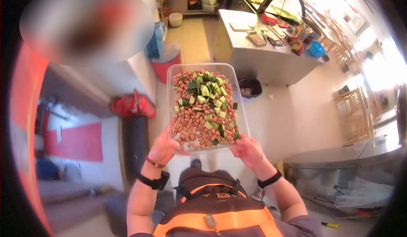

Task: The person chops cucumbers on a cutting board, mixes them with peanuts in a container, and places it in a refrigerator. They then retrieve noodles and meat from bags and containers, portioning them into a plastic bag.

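A clear plastic container (pixel 171 105) is held up in front of my body, tilted so its contents face me. Inside lie many peanuts (pixel 190 124), with diced cucumber (pixel 205 89) heaped mostly toward the far end and a few pieces down the right side. My left hand (pixel 163 147) grips the near left corner, thumb at the rim. At the near right corner, my right hand (pixel 249 149) closes its fingers on the rim. The fingertips under the container are hidden.
Ahead to the right stands a counter (pixel 263 54) with a calculator (pixel 257 38) and a blue basket (pixel 316 49). A red bin (pixel 167 69) and a black bin (pixel 250 87) are on the floor. A metal table (pixel 330 152) is at the right. A blurred oval covers the upper left.
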Action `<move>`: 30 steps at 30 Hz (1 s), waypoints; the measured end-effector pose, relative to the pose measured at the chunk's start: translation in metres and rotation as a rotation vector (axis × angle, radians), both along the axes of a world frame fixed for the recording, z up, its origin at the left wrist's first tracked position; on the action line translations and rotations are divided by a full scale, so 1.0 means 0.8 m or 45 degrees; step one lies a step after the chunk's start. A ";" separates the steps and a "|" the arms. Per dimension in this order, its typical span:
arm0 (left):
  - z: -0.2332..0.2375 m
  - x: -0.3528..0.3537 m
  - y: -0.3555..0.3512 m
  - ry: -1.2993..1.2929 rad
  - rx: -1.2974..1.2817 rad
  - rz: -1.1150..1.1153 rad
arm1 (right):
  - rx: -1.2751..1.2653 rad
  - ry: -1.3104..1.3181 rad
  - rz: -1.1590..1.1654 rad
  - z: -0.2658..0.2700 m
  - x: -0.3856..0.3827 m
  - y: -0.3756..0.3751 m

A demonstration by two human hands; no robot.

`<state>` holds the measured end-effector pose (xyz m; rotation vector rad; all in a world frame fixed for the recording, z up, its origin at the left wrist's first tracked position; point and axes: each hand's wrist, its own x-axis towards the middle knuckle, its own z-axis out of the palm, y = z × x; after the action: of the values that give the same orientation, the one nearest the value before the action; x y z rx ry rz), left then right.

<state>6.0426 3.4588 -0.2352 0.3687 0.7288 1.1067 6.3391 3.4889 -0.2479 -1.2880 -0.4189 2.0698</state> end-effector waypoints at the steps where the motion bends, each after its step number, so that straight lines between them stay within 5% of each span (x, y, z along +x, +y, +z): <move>1: 0.015 0.028 -0.069 0.020 -0.003 0.016 | 0.004 0.026 -0.020 0.009 0.026 -0.069; 4: 0.021 0.179 -0.195 -0.015 0.080 0.003 | 0.032 0.110 -0.005 0.027 0.178 -0.202; 8: -0.005 0.390 -0.091 0.091 0.214 -0.023 | 0.138 0.165 -0.053 -0.005 0.398 -0.119; 10: -0.015 0.410 0.055 0.255 0.256 0.102 | 0.163 0.220 -0.073 -0.025 0.401 0.017; 17: -0.021 0.275 0.566 0.118 0.193 0.250 | 0.111 0.348 -0.199 -0.050 0.205 0.549; 21: -0.072 0.215 0.851 0.181 0.086 0.240 | 0.076 0.325 -0.344 -0.097 0.123 0.818; 27: -0.174 0.147 1.297 0.040 0.176 -0.084 | 0.239 0.326 -0.533 -0.217 0.058 1.206; 30: -0.210 0.162 1.512 -0.091 0.121 -0.214 | 0.148 0.226 -0.885 -0.197 0.046 1.379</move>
<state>6.1724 4.6684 -0.4029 0.4604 0.5731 0.9923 6.3756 4.5918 -0.4052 -0.9825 0.0028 1.5220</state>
